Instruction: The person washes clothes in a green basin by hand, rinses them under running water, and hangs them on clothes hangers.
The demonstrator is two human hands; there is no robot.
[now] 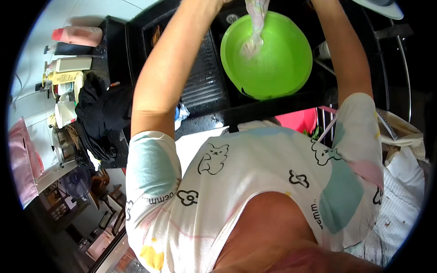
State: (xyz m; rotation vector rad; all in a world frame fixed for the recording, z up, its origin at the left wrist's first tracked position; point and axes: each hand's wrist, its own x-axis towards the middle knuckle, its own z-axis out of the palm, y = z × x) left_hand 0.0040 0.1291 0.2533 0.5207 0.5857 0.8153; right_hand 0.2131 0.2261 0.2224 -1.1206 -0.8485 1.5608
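Observation:
A twisted, wet, pale patterned cloth [258,17] hangs down from the top edge of the view, its lower end in the water of a light green plastic basin [235,76]. My left hand [225,1] is almost wholly cut off by the top edge, left of the cloth; what it holds cannot be seen. My right hand is out of view beyond the same edge, and only its forearm shows, right of the basin. The basin sits over a black sink [222,68], beside its ribbed drainboard [205,82].
Left on the dark counter are a pink bottle [82,36], several other bottles, a white tub [65,114], a heap of black cloth [102,109] and a metal pot [65,145]. A pink basin [300,118] lies below the sink's front edge. Metal rack bars [404,75] stand at right.

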